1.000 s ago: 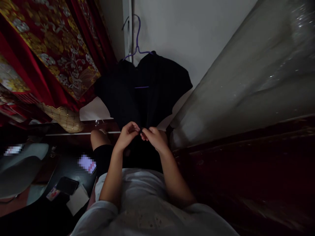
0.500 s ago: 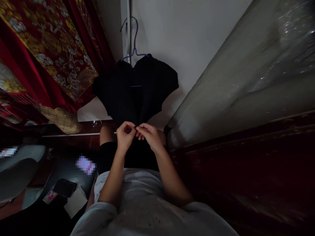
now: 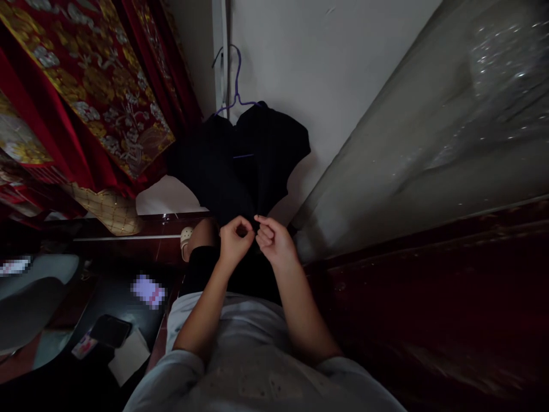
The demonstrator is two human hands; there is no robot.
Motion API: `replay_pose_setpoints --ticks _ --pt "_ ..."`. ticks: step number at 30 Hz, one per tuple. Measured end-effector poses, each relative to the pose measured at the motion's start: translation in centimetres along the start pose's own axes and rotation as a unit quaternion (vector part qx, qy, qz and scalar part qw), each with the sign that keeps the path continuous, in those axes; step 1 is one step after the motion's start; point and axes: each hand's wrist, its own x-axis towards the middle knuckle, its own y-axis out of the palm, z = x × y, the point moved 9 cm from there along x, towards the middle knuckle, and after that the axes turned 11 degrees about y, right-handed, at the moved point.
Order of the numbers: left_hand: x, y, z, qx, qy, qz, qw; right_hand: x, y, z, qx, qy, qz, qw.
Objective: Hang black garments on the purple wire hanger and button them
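A black short-sleeved shirt [image 3: 278,143] hangs open at the front on a purple hanger [image 3: 237,94]. At its lower front edge, my left hand [image 3: 235,243] pinches the dark cloth, thumb and forefinger curved into a ring. Close beside it on the right, my right hand [image 3: 277,243] is mostly closed at the same edge. Its forefinger points up and left against the cloth, and the other fingers are curled in. The small bit of cloth between the fingertips is too dark to make out clearly.
Red embroidered cloth [image 3: 128,114] hangs on the left. A dark seat [image 3: 92,292] at lower left carries a phone-like black object [image 3: 110,331], a pale sheet [image 3: 129,356] and a blurred bright screen [image 3: 148,290]. A large plastic-wrapped grey panel [image 3: 407,143] leans on the right.
Both hands have shifted a little to the right, with the lower shirt front drawn along. The right forefinger has straightened and its other fingers have curled in. A beige clog now shows beside the leg.
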Motion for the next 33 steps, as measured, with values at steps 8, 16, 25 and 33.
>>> replay_pose_setpoints --ticks 8,16,25,33 --pt "-2.1 1.6 -0.4 0.166 0.017 0.104 0.981 2.7 6.8 12.4 -0.007 -0.041 0.05 0.998" --pt "5.2 0.8 -4.0 0.192 0.134 0.155 0.96 3.0 10.5 17.2 -0.096 -0.108 0.09 0.985" --pt "19.3 -1.9 -13.4 0.251 0.328 0.123 0.902 2.4 11.2 18.1 -0.153 -0.149 0.101 0.972" --pt "20.9 -3.4 -14.0 0.353 0.282 0.11 0.885 5.5 12.5 18.4 -0.216 -0.232 0.022 0.948"
